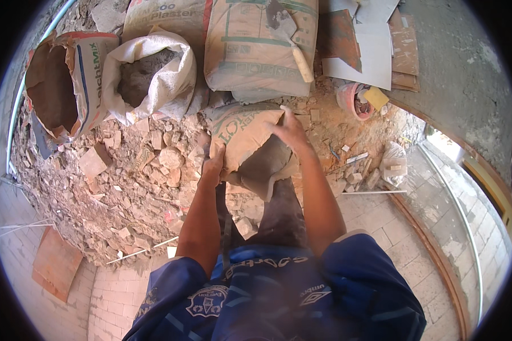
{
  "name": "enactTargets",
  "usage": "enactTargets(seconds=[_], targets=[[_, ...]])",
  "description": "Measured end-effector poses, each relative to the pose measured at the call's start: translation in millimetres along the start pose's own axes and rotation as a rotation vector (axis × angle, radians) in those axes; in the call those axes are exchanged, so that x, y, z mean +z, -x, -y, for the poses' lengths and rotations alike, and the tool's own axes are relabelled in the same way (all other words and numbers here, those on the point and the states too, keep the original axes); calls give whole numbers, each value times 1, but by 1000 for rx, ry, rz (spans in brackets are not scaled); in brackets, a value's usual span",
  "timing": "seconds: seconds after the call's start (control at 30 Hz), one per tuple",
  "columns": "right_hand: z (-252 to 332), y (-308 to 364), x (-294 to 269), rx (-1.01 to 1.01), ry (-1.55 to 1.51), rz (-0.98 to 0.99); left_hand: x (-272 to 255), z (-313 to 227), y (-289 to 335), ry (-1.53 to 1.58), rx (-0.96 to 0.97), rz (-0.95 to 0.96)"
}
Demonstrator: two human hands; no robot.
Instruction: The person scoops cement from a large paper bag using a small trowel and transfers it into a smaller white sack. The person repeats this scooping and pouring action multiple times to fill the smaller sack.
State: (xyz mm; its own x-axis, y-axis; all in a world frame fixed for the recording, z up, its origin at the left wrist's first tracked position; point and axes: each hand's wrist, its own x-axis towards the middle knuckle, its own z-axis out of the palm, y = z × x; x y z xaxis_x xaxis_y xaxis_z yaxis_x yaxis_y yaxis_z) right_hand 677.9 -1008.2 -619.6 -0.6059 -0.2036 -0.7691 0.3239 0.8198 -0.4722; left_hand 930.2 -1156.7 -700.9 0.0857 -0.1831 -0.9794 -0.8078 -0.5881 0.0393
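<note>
A brown paper cement bag point(247, 133) with green print is between my two hands, in front of my legs. Its torn mouth opens toward me, and grey powder coats the inside. My left hand point(213, 163) grips the bag's left edge, thumb on the paper and other fingers partly hidden. On the far right rim, my right hand point(290, 132) pinches the paper. Beyond it lies a full paper sack point(256, 62) with a pointed trowel point(290, 40) on top, its wooden handle toward me.
An open white woven sack point(182, 74) of grey material and an open paper sack point(96, 74) stand at the far left. Rubble point(125, 176) covers the ground on the left. A pink bucket point(350, 102) with a yellow sponge point(376, 98) sits right, near stacked boards point(370, 57).
</note>
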Motion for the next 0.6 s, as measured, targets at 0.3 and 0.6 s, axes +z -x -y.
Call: enactTargets(seconds=[0.3, 0.6], targets=[[-68, -10, -5, 127, 423, -52, 0, 20, -31, -26, -105, -13], [-124, -4, -82, 421, -399, 141, -9, 33, -17, -58, -6, 37]])
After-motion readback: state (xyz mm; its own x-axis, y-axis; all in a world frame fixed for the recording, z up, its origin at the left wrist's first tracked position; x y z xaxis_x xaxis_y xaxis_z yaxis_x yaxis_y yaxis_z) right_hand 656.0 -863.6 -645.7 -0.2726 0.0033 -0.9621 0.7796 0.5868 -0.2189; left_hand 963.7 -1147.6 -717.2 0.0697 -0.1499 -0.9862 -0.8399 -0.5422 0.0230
